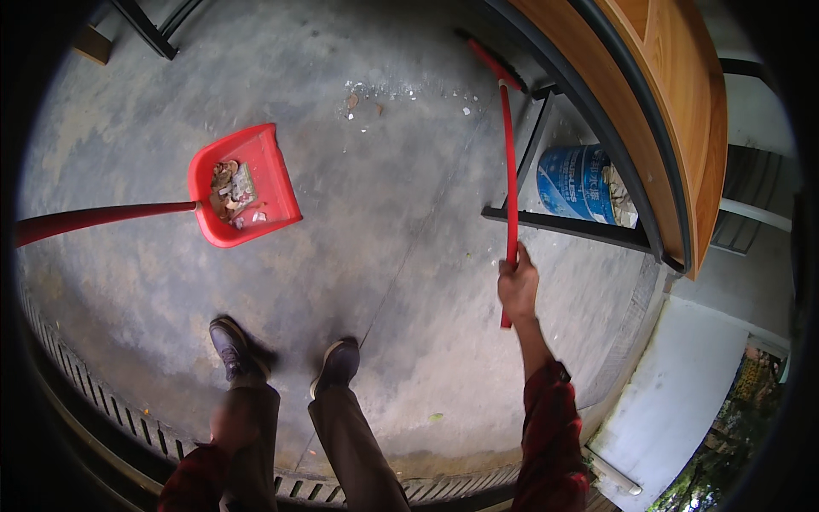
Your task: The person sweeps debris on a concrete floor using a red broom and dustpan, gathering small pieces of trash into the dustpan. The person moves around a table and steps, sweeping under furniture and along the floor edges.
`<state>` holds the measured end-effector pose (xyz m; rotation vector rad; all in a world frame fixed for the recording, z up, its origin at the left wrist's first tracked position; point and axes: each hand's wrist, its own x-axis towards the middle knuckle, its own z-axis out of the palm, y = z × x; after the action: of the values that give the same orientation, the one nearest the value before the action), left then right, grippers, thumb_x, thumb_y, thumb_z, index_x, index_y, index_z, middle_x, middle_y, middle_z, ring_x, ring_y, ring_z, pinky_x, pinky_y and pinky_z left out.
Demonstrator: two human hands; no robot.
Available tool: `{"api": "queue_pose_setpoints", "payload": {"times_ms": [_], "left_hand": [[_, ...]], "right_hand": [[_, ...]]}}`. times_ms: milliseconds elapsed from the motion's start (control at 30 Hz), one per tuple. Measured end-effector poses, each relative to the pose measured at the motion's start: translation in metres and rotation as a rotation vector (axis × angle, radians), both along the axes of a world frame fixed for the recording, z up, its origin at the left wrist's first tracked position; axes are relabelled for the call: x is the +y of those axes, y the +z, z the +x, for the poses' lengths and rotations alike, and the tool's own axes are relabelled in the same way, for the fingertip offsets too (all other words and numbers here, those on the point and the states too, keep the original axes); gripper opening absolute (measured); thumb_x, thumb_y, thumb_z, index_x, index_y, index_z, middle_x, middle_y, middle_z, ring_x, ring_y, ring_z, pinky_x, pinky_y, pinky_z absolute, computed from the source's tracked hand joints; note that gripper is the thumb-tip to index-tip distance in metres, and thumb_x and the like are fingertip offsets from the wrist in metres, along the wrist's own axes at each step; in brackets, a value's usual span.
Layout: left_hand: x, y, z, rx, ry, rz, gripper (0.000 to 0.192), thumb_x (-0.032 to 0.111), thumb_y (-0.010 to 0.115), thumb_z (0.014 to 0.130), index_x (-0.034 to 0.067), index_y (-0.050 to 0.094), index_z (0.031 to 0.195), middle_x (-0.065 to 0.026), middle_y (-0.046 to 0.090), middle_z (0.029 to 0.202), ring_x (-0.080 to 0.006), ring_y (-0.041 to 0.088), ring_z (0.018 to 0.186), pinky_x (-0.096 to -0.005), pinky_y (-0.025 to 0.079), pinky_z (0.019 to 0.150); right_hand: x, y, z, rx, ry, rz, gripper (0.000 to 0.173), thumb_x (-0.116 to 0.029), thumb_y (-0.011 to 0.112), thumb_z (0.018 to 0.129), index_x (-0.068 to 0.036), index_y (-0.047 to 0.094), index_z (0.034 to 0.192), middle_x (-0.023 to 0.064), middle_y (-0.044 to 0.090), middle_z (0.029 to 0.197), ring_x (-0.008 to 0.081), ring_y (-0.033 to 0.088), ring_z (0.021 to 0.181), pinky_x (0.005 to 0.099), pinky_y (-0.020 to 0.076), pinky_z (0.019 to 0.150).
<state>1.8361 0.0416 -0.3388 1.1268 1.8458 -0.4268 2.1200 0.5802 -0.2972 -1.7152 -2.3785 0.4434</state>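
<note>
My right hand (519,285) is closed around the red handle of a broom (510,166), near its lower end. The broom's head (496,63), with dark bristles, rests at the foot of the wooden furniture. My left hand (235,424) is blurred beside my left trouser leg, away from the tools; its fingers cannot be made out. A red dustpan (281,192) lies on the concrete floor at the left, its long handle pointing left. Inside it are crumpled debris (225,182) and pale scraps. White bits and brown leaf-like pieces (352,100) lie on the floor between dustpan and broom head.
A wooden counter or table (688,128) with a black metal frame (569,229) stands at the right. Under it lies a blue bucket (569,182) with crumpled paper-like material at its mouth. Black metal legs (150,32) stand at upper left. A slotted drain grate (96,390) runs behind my shoes.
</note>
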Motion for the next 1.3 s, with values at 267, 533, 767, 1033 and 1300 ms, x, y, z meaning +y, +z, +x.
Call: {"api": "queue_pose_setpoints", "payload": {"times_ms": [267, 533, 767, 1033, 1300], "left_hand": [[-0.053, -0.043, 0.008, 0.012, -0.084, 0.306, 0.045, 0.032, 0.063, 0.060, 0.010, 0.056, 0.099, -0.0107, 0.057, 0.075, -0.0290, 0.056, 0.063, -0.0429, 0.046, 0.054], [-0.012, -0.018, -0.003, -0.093, 0.022, -0.067, 0.061, 0.037, 0.058, 0.071, 0.003, 0.043, 0.120, -0.0159, 0.057, 0.098, -0.0312, 0.059, 0.080, -0.0448, 0.048, 0.067], [-0.057, -0.059, 0.002, -0.063, -0.066, 0.216, 0.056, 0.036, 0.058, 0.071, 0.003, 0.048, 0.115, -0.0130, 0.055, 0.105, -0.0254, 0.054, 0.095, -0.0379, 0.045, 0.076], [-0.037, -0.061, -0.003, -0.195, -0.068, -0.135, 0.038, 0.030, 0.055, 0.076, 0.004, 0.058, 0.104, -0.0128, 0.060, 0.091, -0.0264, 0.058, 0.079, -0.0374, 0.047, 0.067], [-0.006, 0.049, -0.011, -0.194, 0.231, -0.273, 0.055, 0.035, 0.055, 0.075, 0.002, 0.042, 0.118, -0.0230, 0.054, 0.100, -0.0388, 0.055, 0.090, -0.0481, 0.045, 0.075]], "right_hand": [[0.060, -0.008, -0.037, 0.392, -0.530, -0.621, 0.005, -0.009, 0.049, 0.081, -0.006, 0.051, 0.084, 0.0003, 0.042, 0.055, 0.0098, 0.038, 0.037, 0.0261, 0.0331, 0.032], [-0.014, 0.057, -0.020, 0.351, -0.568, -0.608, 0.016, -0.007, 0.049, 0.080, -0.002, 0.052, 0.095, 0.0018, 0.045, 0.054, 0.0104, 0.043, 0.040, 0.0266, 0.0356, 0.034], [0.014, -0.045, -0.044, 0.326, -0.584, -0.508, 0.004, -0.005, 0.042, 0.079, -0.007, 0.041, 0.076, 0.0022, 0.040, 0.052, 0.0119, 0.040, 0.038, 0.0284, 0.0360, 0.033], [-0.123, 0.092, -0.005, 0.015, -0.411, -0.745, 0.025, -0.006, 0.047, 0.082, -0.001, 0.046, 0.107, 0.0031, 0.045, 0.051, 0.0127, 0.046, 0.038, 0.0294, 0.0390, 0.034], [-0.146, 0.190, 0.005, 0.158, -0.435, -0.711, 0.039, -0.005, 0.048, 0.082, 0.001, 0.043, 0.120, 0.0043, 0.048, 0.056, 0.0103, 0.045, 0.044, 0.0260, 0.0389, 0.040]]}}
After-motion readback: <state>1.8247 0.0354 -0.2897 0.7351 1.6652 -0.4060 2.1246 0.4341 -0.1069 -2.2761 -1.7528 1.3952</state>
